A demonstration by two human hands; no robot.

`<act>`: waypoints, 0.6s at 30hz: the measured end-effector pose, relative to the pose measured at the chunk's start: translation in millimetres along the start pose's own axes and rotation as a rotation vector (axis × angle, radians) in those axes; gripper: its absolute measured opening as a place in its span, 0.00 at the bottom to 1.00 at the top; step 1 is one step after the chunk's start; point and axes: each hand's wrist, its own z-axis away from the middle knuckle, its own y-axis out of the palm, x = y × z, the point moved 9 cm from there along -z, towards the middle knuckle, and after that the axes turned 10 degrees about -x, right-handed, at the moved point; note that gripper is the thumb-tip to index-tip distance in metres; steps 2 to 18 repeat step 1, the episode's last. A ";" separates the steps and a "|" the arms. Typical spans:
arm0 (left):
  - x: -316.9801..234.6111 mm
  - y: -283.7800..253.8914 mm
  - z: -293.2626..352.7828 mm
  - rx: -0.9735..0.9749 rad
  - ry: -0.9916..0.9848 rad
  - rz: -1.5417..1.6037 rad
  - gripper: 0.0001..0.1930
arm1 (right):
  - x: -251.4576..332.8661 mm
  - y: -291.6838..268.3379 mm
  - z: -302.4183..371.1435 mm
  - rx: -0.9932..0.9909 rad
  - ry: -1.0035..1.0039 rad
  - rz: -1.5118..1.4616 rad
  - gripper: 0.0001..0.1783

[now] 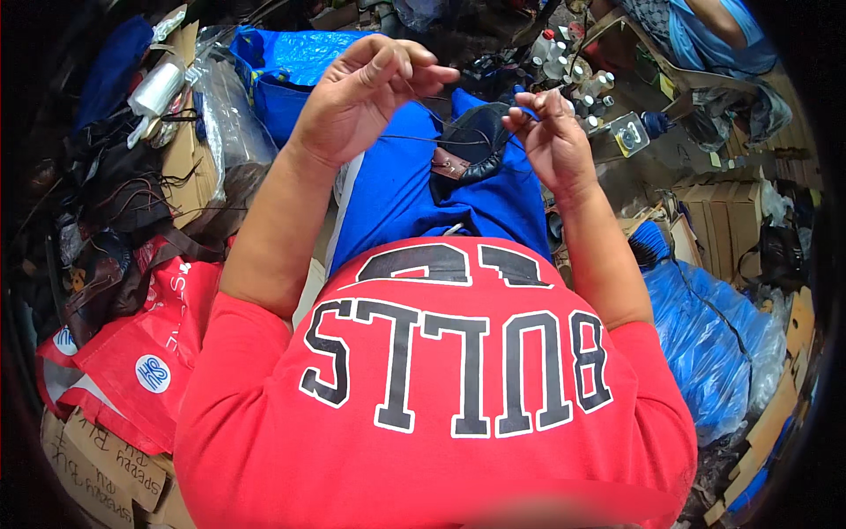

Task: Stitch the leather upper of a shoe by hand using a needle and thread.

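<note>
My left hand [366, 99] is raised over my left knee, its thumb and forefinger pinched on a dark thread [414, 137]. The thread hangs in loose strands and runs across toward my right side. Over my right knee, my right hand [557, 145] has its fingers curled round a slim blue tool [526, 104]; its working end is hidden, so its kind is unclear. Between my knees rests a shoe [452, 164] with a brown and black upper. Its dark, flat sole [478, 126] faces up, and thread passes in front of it.
A blue bag [291, 57] stands beyond my left knee. Small bottles [555, 62] and a clear jar [627, 134] cluster at far right, near another person's arm [716, 22]. Cardboard [718, 216] and a blue plastic bundle [705, 326] lie right; a red bag [145, 353] lies left.
</note>
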 end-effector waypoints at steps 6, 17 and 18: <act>7.2 8.1 1.7 0.021 -0.095 0.109 0.12 | -6.3 10.0 2.3 0.121 0.076 -0.092 0.09; 7.2 8.1 1.7 0.021 -0.095 0.109 0.12 | -6.3 10.0 2.3 0.121 0.076 -0.092 0.09; 7.2 8.1 1.7 0.021 -0.095 0.109 0.12 | -6.3 10.0 2.3 0.121 0.076 -0.092 0.09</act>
